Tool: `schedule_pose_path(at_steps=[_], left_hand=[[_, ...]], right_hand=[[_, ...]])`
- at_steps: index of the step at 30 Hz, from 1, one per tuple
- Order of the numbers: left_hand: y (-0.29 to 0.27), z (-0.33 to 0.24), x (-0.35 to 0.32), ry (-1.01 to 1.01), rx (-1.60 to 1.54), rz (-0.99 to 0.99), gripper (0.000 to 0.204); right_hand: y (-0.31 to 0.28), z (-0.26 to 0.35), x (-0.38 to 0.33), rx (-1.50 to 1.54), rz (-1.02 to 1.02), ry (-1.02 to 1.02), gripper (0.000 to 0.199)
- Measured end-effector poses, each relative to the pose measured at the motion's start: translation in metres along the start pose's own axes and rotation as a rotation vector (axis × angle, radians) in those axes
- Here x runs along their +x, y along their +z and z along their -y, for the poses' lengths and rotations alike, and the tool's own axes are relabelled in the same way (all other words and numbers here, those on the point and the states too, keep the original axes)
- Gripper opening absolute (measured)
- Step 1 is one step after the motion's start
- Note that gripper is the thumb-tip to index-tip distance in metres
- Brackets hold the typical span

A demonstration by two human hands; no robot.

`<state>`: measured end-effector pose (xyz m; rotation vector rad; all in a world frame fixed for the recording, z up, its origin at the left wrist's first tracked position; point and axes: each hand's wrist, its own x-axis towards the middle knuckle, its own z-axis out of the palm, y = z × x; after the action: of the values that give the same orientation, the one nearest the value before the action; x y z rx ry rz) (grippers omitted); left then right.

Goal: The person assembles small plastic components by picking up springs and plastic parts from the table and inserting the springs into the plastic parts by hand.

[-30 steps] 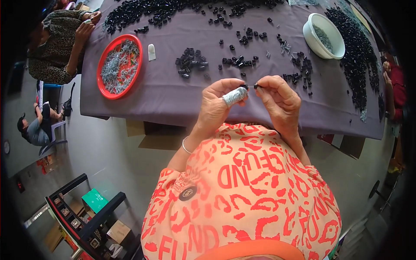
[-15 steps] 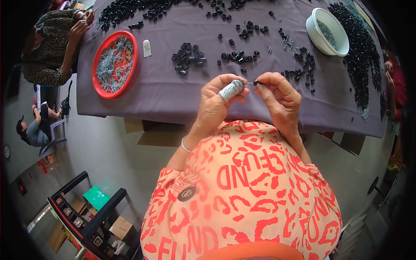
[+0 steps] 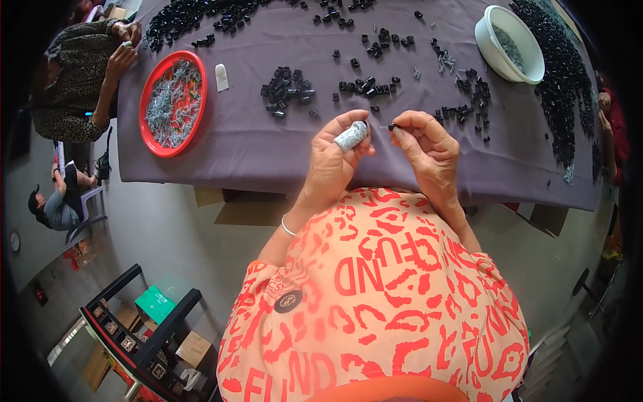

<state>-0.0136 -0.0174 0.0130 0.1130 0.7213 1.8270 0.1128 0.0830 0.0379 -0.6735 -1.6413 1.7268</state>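
While left hand (image 3: 332,154) curls, right hand (image 3: 430,146) pinches black piece (image 3: 392,126).

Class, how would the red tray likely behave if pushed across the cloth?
The red tray would probably slide rather than tip, since it looks wide and shallow. Its grey pieces might shift, as they lie in a loose heap.

A narrow gap here between left hand (image 3: 339,151) and right hand (image 3: 429,144), with a thin coiled metal spring (image 3: 384,126) poking in from the right! Leftward, a broad lane of purple-grey cloth (image 3: 248,147) reaches the round red plastic tray (image 3: 167,153). Straight ahead, small black plastic pieces (image 3: 368,87) block the way. Far right, the deep white plastic bowl (image 3: 492,60) and long black heap (image 3: 559,100) wall things off.
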Motion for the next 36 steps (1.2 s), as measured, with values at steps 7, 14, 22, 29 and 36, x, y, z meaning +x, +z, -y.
schedule_pose_path(at_steps=[7,14,22,29,36], left_hand=[[-0.007,0.005,0.002,0.031,0.09,0.02,0.027],[-0.004,0.006,0.005,-0.066,-0.117,0.064,0.026],[-0.011,0.012,0.009,-0.136,-0.062,0.038,0.02],[-0.013,0.012,0.004,-0.059,0.148,-0.066,0.029],[-0.008,0.01,0.003,0.006,0.321,-0.074,0.027]], right_hand=[[-0.002,-0.005,-0.001,0.029,-0.008,0.025,0.014],[-0.001,-0.008,0.001,0.016,-0.012,0.02,0.014],[-0.002,-0.01,0.001,0.041,-0.031,0.033,0.014],[-0.005,-0.015,0.001,-0.053,-0.047,0.028,0.013],[-0.005,-0.012,0.005,-0.351,0.01,-0.125,0.015]])
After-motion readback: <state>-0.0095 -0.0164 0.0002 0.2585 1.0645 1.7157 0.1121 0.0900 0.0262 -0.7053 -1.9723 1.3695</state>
